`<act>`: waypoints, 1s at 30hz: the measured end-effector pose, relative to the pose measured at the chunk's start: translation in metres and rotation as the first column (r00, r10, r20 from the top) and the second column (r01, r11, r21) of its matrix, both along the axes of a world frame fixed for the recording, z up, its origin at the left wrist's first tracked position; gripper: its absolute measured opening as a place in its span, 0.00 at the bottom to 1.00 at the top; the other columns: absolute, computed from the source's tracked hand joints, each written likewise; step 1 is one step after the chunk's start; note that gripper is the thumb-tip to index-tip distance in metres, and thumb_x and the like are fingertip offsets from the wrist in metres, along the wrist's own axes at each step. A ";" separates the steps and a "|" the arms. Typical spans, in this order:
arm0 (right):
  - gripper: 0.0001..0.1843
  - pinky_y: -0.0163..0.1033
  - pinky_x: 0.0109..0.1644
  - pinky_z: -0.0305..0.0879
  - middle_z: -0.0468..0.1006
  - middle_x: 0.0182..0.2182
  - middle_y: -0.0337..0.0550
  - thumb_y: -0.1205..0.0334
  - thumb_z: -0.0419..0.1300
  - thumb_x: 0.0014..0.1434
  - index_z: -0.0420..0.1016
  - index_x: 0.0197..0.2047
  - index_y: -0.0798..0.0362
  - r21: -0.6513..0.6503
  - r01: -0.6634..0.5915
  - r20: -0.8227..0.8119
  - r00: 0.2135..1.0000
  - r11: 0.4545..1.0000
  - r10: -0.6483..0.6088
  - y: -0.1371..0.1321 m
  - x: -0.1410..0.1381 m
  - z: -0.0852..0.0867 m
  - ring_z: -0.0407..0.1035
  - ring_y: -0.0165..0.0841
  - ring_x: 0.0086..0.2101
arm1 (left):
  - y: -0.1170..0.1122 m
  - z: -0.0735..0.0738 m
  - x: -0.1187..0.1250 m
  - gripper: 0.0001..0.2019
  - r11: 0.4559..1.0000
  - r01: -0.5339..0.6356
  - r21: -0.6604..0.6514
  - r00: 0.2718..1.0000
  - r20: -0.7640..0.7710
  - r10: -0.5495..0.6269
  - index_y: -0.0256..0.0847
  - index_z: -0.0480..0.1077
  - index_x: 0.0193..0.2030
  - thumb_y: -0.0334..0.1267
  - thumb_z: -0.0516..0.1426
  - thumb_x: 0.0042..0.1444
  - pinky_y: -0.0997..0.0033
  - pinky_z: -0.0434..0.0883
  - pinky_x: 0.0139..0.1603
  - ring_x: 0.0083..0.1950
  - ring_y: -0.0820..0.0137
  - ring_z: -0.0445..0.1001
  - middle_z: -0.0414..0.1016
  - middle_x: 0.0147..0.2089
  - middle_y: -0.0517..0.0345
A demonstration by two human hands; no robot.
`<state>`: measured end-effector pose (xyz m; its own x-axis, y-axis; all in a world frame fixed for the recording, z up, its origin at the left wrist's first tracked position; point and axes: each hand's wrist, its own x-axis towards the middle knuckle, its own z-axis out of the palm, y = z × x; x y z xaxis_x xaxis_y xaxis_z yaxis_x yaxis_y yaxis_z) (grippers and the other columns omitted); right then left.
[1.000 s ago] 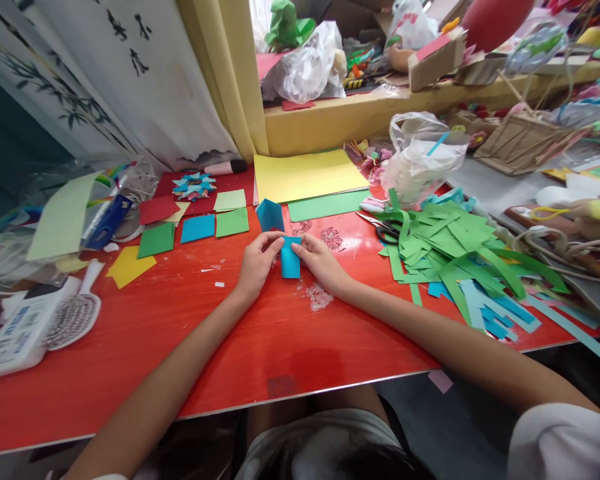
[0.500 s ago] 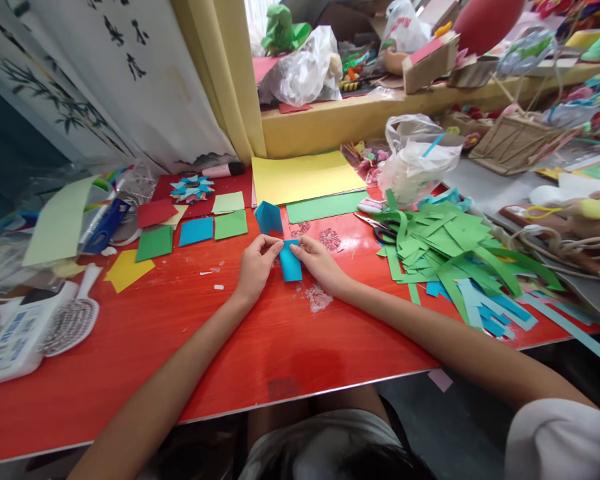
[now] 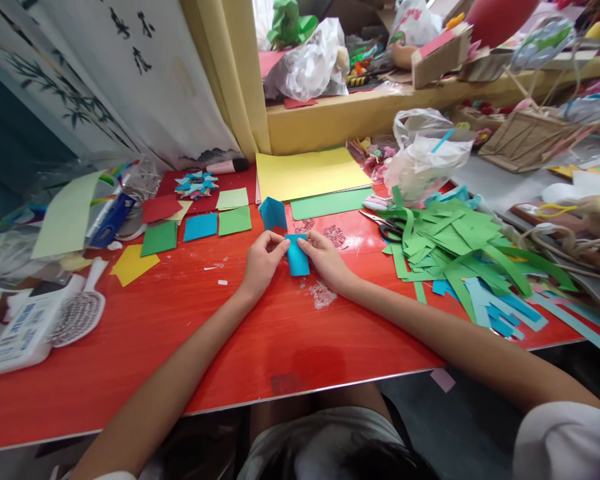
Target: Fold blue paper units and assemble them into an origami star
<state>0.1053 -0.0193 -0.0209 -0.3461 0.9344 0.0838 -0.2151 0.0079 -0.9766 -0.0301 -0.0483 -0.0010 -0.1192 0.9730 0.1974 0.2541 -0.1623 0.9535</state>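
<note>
A small blue piece of paper (image 3: pixel 298 259), narrow and upright in shape, is pinched at its upper part between my two hands. My left hand (image 3: pixel 261 261) grips its left edge with thumb and fingers closed. On the opposite edge, my right hand (image 3: pixel 325 259) holds it the same way, thumb on top. Just behind my fingers stands a folded blue paper (image 3: pixel 273 214), creased down the middle and apart from the piece I hold. Farther left lie a flat blue paper square (image 3: pixel 201 227) and a green paper square (image 3: pixel 235 221).
Scissors (image 3: pixel 387 227) lie beside a heap of green paper scraps (image 3: pixel 450 243) at the right. Yellow sheets (image 3: pixel 310 175) are stacked at the back. A white hairbrush (image 3: pixel 80 313), a yellow paper piece (image 3: pixel 134 264) and a folded-paper ring (image 3: pixel 197 185) are on the left.
The whole view has shifted slightly, so everything appears a little to the right and higher. Both hands keep their pinch on the blue paper, with hardly any movement.
</note>
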 end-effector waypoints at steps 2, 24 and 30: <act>0.15 0.34 0.29 0.55 0.61 0.23 0.33 0.51 0.57 0.54 0.59 0.28 0.51 0.041 0.012 0.036 0.999 0.999 -0.013 0.000 0.001 0.001 0.57 0.26 0.25 | 0.000 0.001 0.000 0.10 1.000 -0.008 0.008 1.000 -0.006 0.008 0.38 0.63 0.28 0.42 0.57 0.52 0.76 0.64 0.30 0.27 0.77 0.64 0.66 0.27 0.63; 0.11 0.36 0.37 0.59 0.69 0.28 0.38 0.56 0.58 0.54 0.66 0.27 0.53 0.149 0.148 0.091 0.983 0.978 -0.162 -0.001 0.006 0.008 0.62 0.29 0.31 | 0.001 -0.004 0.001 0.12 0.983 0.170 -0.075 0.980 -0.090 -0.176 0.38 0.63 0.27 0.45 0.57 0.52 0.76 0.62 0.32 0.29 0.76 0.63 0.65 0.27 0.63; 0.10 0.37 0.37 0.59 0.69 0.28 0.39 0.56 0.59 0.53 0.67 0.27 0.53 0.126 0.157 0.050 0.985 0.980 -0.164 0.009 0.007 0.004 0.63 0.29 0.31 | 0.002 -0.003 0.001 0.12 0.984 0.161 -0.075 0.979 -0.112 -0.169 0.37 0.64 0.27 0.45 0.57 0.51 0.75 0.62 0.32 0.29 0.76 0.64 0.66 0.27 0.62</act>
<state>0.1121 -0.0105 -0.0171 -0.2006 0.9623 0.1835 -0.1430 0.1566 -0.9773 -0.0289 -0.0467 -0.0042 0.0640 0.9886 0.1360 0.3394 -0.1497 0.9286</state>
